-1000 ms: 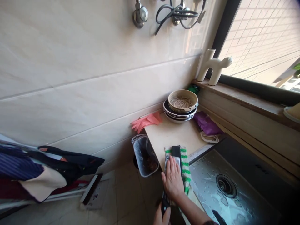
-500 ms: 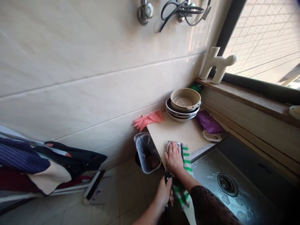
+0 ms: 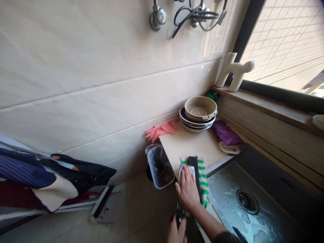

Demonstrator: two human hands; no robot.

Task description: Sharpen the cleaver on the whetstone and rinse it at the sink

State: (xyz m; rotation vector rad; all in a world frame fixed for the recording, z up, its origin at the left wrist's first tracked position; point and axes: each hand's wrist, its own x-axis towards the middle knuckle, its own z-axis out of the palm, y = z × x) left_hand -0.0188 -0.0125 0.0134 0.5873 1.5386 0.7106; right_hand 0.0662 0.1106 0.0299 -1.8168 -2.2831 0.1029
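Observation:
A dark sharpening stone (image 3: 193, 162) lies on a green-and-white striped cloth (image 3: 203, 176) at the near end of the beige counter (image 3: 187, 143). A knife lies across it, its silver blade (image 3: 181, 171) showing just beyond my fingers. My right hand (image 3: 187, 191) presses flat on the blade, fingers stretched out. My left hand (image 3: 176, 233), at the bottom edge, is wrapped round the knife's black handle (image 3: 180, 214).
Right of the cloth is a wet steel sink (image 3: 263, 189). A clear bin (image 3: 159, 166) hangs at the counter's left edge. At the back are pink gloves (image 3: 162, 129), stacked plates under a beige colander (image 3: 199, 108), and a purple cloth (image 3: 225, 133). Clothes (image 3: 50, 179) lie left.
Half a second ago my hands had pushed the knife far along the stone, covering it. Now both hands and the knife have drawn back toward me, baring the stone's far end.

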